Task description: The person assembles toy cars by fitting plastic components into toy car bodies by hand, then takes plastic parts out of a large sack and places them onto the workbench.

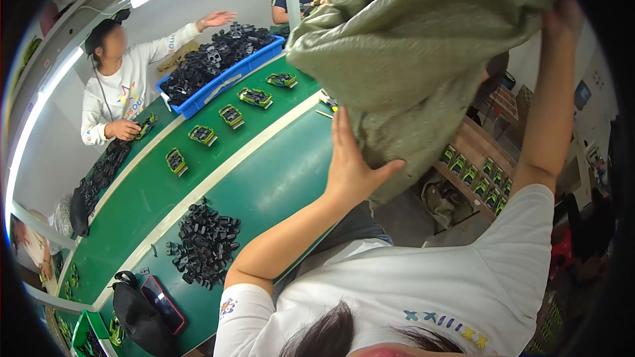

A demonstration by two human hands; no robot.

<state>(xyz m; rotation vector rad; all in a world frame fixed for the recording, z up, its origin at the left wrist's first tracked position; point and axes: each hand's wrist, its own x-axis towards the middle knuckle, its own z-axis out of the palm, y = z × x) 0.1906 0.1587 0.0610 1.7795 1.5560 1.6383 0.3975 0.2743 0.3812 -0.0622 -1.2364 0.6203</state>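
A large olive-green woven sack (410,46) is lifted over the right side of the green table, its folds hanging down. Up at the sack's far right corner, my right hand (562,18) is closed on the material; its fingertips are partly hidden. My left hand (354,165) lies against the lower left side of the sack, fingers stretched up and thumb spread. Just beyond those fingers, a yellow-handled tool (329,101) shows on the table, partly covered by the sack.
A pile of small black plastic parts (205,244) lies on the green tabletop (284,165), near a phone (163,304) and a black pouch (139,317). Several green-and-black assemblies (231,116) line the belt. Beyond stand a blue crate (218,89) and two co-workers. A wooden rack (486,139) holds more assemblies.
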